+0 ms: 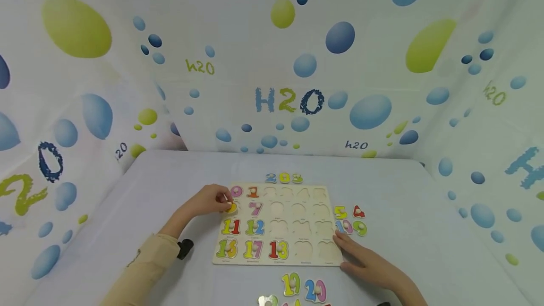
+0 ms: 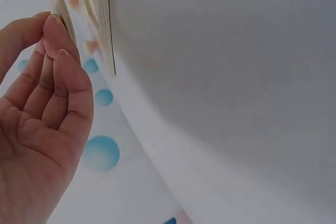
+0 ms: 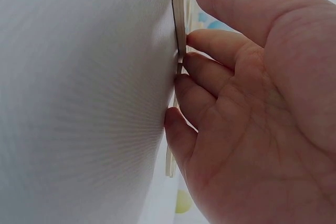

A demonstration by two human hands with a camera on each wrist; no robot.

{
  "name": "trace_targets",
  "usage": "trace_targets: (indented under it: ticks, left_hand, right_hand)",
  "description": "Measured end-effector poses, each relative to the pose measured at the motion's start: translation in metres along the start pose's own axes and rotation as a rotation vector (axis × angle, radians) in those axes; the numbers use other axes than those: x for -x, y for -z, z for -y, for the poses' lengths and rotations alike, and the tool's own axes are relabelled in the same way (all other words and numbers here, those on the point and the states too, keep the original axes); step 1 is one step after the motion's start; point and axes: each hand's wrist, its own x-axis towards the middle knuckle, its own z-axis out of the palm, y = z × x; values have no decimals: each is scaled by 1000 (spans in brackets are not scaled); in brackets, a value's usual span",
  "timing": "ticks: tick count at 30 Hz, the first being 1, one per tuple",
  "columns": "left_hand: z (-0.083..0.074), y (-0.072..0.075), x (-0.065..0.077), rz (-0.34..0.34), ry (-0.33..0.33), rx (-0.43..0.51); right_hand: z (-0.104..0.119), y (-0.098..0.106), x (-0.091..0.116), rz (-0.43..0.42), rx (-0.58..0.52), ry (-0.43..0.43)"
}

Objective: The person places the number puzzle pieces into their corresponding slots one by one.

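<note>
The wooden number puzzle board (image 1: 293, 242) lies flat on the white table. My left hand (image 1: 211, 199) is over its left edge and pinches a yellow number puzzle piece (image 1: 231, 208) between thumb and fingertips, at the first slot of the second row. In the left wrist view the piece (image 2: 62, 11) shows edge-on, tilted beside the board's edge (image 2: 102, 22); its digit is mostly hidden by my fingers. My right hand (image 1: 367, 261) rests at the board's right edge, fingers extended. In the right wrist view its fingertips touch the board's side (image 3: 179, 17).
Placed pieces include a pink 0 (image 1: 236, 191), an orange 1 (image 1: 253, 192), a pink 7 (image 1: 256, 208) and an 11 (image 1: 231, 226). Loose pieces lie behind the board, such as a blue 2 (image 1: 270, 178); right of it, a red 4 (image 1: 359, 211); in front, a 20 (image 1: 316, 291).
</note>
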Motion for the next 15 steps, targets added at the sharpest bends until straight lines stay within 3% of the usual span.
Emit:
trace_targets:
  ticks: [6,12,15]
  left_hand:
    - [-3,-7,-13,43,27,-30]
    - [0,-9,-15,62,77,-34]
    - [0,-11,-15,65,66,-45]
  right_hand:
    - [1,-1,-1,9,0,-12]
    - [1,0,-2,25,-7,-28]
    - [1,1,-1,21,-11,-27]
